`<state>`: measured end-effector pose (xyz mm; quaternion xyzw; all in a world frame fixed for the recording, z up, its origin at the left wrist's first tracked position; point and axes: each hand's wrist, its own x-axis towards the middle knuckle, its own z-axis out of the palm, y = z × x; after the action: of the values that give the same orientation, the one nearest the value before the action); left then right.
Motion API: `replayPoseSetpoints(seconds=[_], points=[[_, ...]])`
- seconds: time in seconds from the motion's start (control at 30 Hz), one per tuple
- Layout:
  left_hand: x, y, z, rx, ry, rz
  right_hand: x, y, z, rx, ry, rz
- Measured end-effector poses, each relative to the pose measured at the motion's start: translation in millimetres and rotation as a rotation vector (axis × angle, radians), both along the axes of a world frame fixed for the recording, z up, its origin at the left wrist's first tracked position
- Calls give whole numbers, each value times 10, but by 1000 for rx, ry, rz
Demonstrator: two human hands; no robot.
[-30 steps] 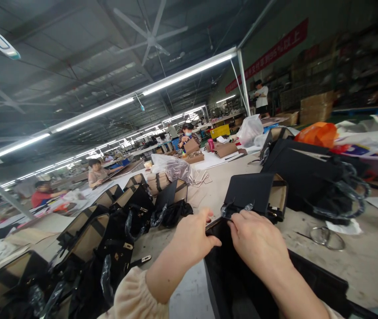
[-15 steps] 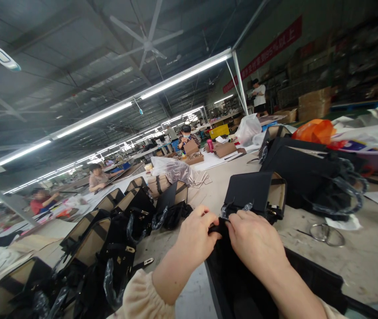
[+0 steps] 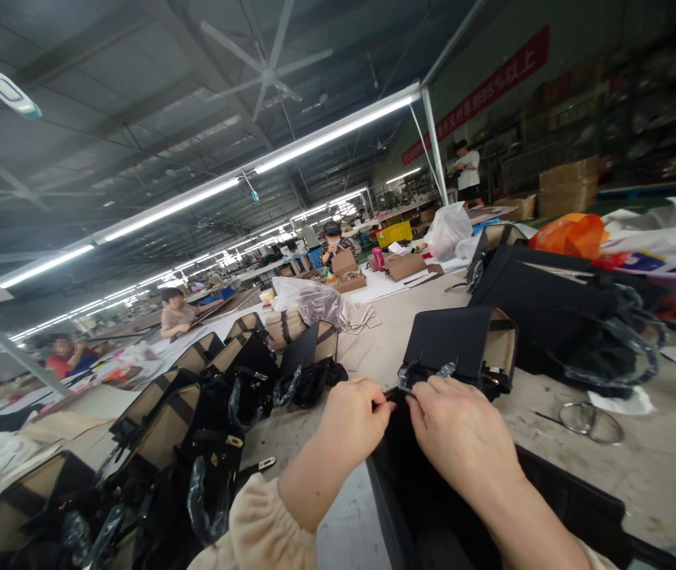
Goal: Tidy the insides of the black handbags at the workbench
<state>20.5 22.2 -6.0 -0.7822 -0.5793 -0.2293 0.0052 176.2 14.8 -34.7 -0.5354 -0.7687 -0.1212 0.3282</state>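
Note:
A black handbag [image 3: 421,507] stands before me, partly hidden by my right arm. My left hand [image 3: 355,416] pinches its far top edge, thumb against curled fingers. Beside it, my right hand [image 3: 453,419] grips the same edge, with the fingers folded over the far side. Just beyond my hands sits another black handbag [image 3: 448,340] with a beige lining and plastic-wrapped handles. To the left, several black handbags [image 3: 213,451] stand in rows, some with gold-coloured clasps and wrapped handles.
Scissors [image 3: 590,422] lie on the table [image 3: 557,467] at the right. Farther back are a large black bag [image 3: 557,317], an orange plastic bag [image 3: 569,235] and a clear plastic bag [image 3: 308,297]. Other people sit at the far tables; one person [image 3: 467,170] stands near cardboard boxes.
My left fingers have curled closer together on the bag's edge. My right hand stays in nearly the same place. The view has shifted slightly.

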Motion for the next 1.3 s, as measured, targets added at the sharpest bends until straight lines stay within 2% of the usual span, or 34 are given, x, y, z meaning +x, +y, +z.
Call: replayPoseSetpoints(seconds=[0.53,0.87,1.1,1.23,1.3], points=[[26,-11,-26,-12,25,141,-32,-22,11,-66,-20,12],[8,-13,-53,7,30,98,-75,40,-33,-97,2,65],[-27,-120,29,-151,-154,82,-91,68,-38,-80,-3,26],[-89,-187,119,-264,-49,151,-108,59,-24,-75,1,33],[-119,-211,151,-266,7,167,-113,53,-21,-73,7,35]])
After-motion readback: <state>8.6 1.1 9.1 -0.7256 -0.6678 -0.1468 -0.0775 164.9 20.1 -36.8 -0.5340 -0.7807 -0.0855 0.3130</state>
